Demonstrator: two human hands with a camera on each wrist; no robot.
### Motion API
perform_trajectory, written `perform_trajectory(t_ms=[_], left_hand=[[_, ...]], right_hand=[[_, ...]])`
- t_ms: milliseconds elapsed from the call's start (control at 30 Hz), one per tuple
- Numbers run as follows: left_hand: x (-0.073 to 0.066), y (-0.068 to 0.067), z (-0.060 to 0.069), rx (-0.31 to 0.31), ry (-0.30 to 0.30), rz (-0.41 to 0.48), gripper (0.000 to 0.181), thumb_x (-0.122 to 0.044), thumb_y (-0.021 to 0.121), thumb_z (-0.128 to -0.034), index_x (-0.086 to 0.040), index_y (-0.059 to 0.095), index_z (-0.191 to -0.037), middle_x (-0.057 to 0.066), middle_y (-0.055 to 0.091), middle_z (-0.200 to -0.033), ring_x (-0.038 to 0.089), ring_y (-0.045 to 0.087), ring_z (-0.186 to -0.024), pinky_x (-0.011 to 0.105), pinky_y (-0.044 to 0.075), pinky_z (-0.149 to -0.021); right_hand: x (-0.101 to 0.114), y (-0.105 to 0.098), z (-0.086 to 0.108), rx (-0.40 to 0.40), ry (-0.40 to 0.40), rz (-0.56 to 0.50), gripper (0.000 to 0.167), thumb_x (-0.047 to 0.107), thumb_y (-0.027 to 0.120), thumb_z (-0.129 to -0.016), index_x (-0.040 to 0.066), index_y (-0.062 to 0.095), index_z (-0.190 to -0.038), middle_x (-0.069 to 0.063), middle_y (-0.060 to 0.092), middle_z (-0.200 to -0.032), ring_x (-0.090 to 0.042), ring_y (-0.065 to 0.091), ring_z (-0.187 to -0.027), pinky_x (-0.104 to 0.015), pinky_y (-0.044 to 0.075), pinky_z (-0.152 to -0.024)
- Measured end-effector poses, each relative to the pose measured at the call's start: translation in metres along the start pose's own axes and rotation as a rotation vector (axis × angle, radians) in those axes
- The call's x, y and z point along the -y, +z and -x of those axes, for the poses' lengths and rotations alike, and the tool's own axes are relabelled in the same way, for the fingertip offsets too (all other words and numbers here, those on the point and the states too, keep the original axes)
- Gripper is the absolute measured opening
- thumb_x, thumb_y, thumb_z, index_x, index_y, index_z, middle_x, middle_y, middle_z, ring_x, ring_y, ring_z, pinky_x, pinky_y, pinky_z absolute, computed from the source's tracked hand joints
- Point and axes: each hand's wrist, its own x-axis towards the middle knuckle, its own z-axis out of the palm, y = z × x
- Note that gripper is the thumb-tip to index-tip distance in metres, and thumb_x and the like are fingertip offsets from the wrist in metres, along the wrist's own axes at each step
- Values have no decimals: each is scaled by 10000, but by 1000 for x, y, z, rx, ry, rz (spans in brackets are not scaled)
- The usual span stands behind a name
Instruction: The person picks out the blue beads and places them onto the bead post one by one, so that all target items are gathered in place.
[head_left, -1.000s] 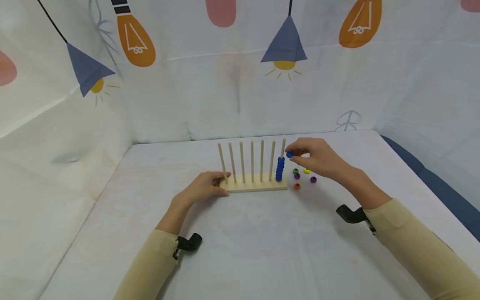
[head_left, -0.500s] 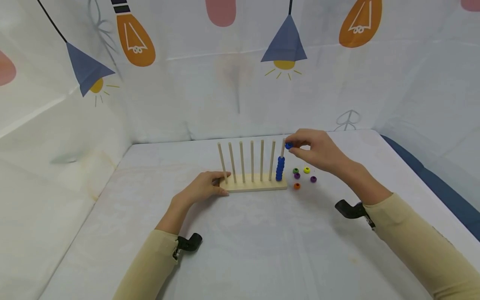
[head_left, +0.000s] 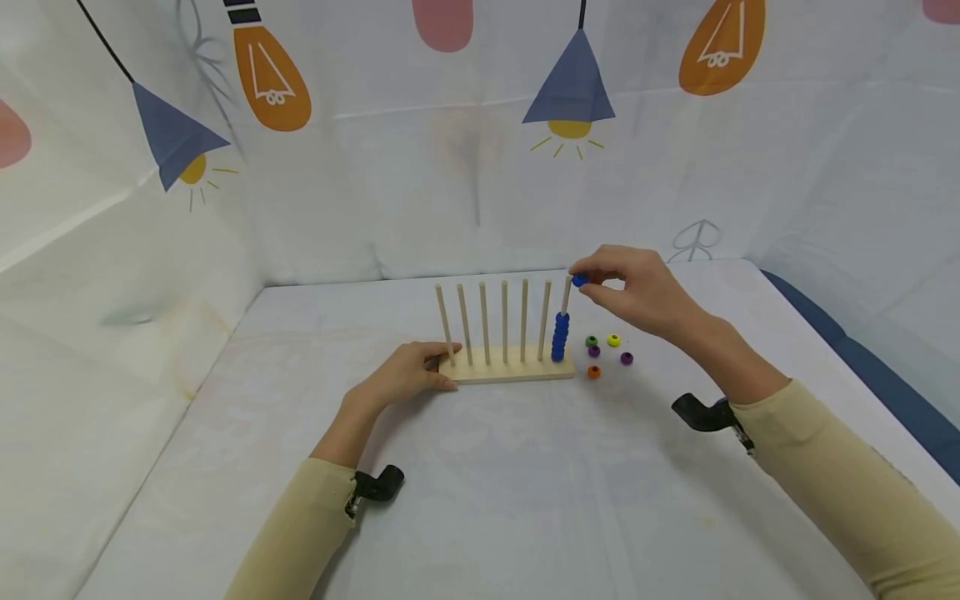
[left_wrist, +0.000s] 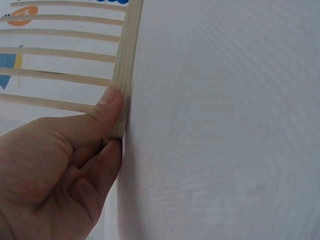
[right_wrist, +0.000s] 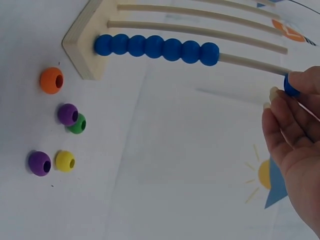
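Observation:
A pale wooden base [head_left: 510,375] with several upright pegs stands on the white table. Its left end is gripped by my left hand [head_left: 401,372], the thumb along the front edge in the left wrist view. Several blue beads [head_left: 560,337] are stacked on the rightmost peg [right_wrist: 250,64]. Between thumb and fingertips, my right hand [head_left: 637,287] pinches another blue bead [right_wrist: 291,86] right at that peg's tip. Whether the tip has entered the bead's hole is hidden by the thumb and bead.
Right of the base lie loose beads: orange [right_wrist: 51,80], green [right_wrist: 77,124], yellow [right_wrist: 65,161] and two purple, one a purple bead [right_wrist: 39,163] apart from the rest. A white patterned curtain [head_left: 420,183] hangs behind the table [head_left: 480,500].
My right hand has risen with the blue bead from beside the rightmost peg to the height of its tip. The left hand and the base have stayed put.

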Motion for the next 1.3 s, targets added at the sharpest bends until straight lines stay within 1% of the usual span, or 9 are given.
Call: perform_trajectory(t_ms=[133,300,633,733,867,933,1133,1300], left_hand=[[0,0,0,0,-3,-6,662,-270,786,-854,-173,523,-1454,-35,486,-1527,206,348,-1482,436,350,-1188],[0,0,0,-1,3,-8,668,-273,786,-852,-170,520,-1456,-35,488,-1526,211,355,-1478,436,360,-1181],[2,1,0,-4,12,-2,664,-265,783,-857,-167,518,-1458,-31,487,-1527,204,356,-1477,428,359,-1182],[1,0,0,-2,10,2,670,-268,785,-856,-161,515,-1459,-48,488,-1524,194,352,-1479,421,357,-1184],[1,0,0,0,9,4,673,-269,784,-856,-155,511,-1461,-63,491,-1521,188,353,-1478,416,357,-1186],[1,0,0,-2,8,6,673,-267,785,-856,-151,513,-1460,-66,495,-1517,186,356,-1477,415,356,-1187],[2,0,0,1,0,16,673,-260,788,-854,-154,514,-1459,-67,495,-1517,184,358,-1476,415,364,-1182],[1,1,-1,-1,0,3,667,-272,785,-855,-178,517,-1458,-44,485,-1527,196,358,-1477,425,361,-1183]], right_hand=[[1,-3,-2,-12,-20,-13,233,0,698,-889,73,737,-1107,17,699,-962,-56,597,-850,-67,481,-859],[3,-4,-4,-23,-19,-18,233,6,696,-892,97,737,-1103,28,696,-953,-46,592,-850,-79,486,-862],[10,1,-10,14,10,5,237,42,681,-913,93,727,-1139,14,690,-997,-77,609,-886,-85,468,-881],[10,3,-11,27,27,5,238,47,677,-916,88,724,-1145,5,691,-1006,-87,615,-893,-153,509,-899],[11,4,-10,34,51,-2,235,52,678,-916,80,723,-1145,-5,693,-1001,-104,617,-894,-323,563,-921],[11,5,-9,35,59,-8,233,53,679,-916,74,722,-1144,-14,694,-1002,-119,623,-897,-374,567,-923],[8,8,-8,44,86,-13,234,66,676,-923,83,724,-1151,-13,693,-1011,-131,633,-906,-388,570,-927],[5,11,-5,52,99,-19,237,71,675,-925,86,723,-1157,-16,697,-1019,-138,642,-909,-395,573,-925]])
